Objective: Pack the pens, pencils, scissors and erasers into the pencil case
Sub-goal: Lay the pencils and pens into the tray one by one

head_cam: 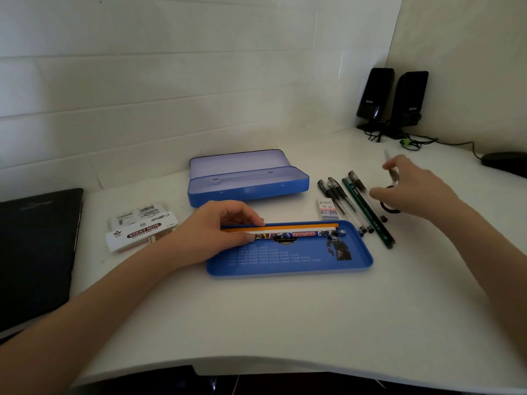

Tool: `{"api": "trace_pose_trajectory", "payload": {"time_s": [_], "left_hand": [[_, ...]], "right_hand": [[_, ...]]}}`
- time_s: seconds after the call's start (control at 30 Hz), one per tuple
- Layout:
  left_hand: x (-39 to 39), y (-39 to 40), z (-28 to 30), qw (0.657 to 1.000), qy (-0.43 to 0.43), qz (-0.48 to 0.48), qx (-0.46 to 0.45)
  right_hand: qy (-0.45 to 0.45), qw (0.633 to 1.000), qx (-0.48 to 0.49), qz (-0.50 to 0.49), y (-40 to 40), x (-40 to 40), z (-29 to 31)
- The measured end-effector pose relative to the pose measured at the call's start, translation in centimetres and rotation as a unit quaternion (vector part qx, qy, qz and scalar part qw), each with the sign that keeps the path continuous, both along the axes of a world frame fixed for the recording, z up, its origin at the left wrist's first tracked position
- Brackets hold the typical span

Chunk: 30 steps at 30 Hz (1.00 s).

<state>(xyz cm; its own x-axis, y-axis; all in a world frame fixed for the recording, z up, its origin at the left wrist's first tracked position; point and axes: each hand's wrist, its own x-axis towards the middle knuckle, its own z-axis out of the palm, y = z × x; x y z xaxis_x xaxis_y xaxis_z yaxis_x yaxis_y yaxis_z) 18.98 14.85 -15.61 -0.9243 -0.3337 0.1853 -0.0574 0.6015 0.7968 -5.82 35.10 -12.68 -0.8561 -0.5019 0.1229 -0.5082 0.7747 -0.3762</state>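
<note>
Orange pencil (285, 226) lies left-right in the tray, left hand (219, 226) pinching its end.

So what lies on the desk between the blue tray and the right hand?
In the head view, a row of pens and a green pencil lies between the blue tray and the right hand, with a small 2B box beside them.

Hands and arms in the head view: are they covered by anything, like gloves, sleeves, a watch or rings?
Nothing is worn. The left hand and right hand are both bare, with no gloves, and no rings or watch visible. Both forearms are bare as far as the frame edges, with no sleeve cuff in view. The right hand is motion-blurred, so small details on its fingers cannot be told.
</note>
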Motion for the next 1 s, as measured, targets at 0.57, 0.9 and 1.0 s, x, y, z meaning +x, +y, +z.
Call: {"api": "trace_pose_trajectory", "payload": {"time_s": [0.57, 0.9, 1.0], "left_hand": [[0.0, 0.1, 0.1, 1.0, -0.003, 0.004, -0.004], [0.1, 0.1, 0.1, 1.0, -0.006, 0.006, -0.005], [0.1, 0.2, 0.2, 1.0, -0.005, 0.006, -0.005]], "right_hand": [[0.083, 0.992, 0.064, 0.071, -1.7, 1.0, -1.1], [0.067, 0.997, 0.013, 0.022, -1.7, 0.8, -1.5], [0.042, 0.998, 0.045, 0.023, -1.6, 0.6, -1.4]]}}
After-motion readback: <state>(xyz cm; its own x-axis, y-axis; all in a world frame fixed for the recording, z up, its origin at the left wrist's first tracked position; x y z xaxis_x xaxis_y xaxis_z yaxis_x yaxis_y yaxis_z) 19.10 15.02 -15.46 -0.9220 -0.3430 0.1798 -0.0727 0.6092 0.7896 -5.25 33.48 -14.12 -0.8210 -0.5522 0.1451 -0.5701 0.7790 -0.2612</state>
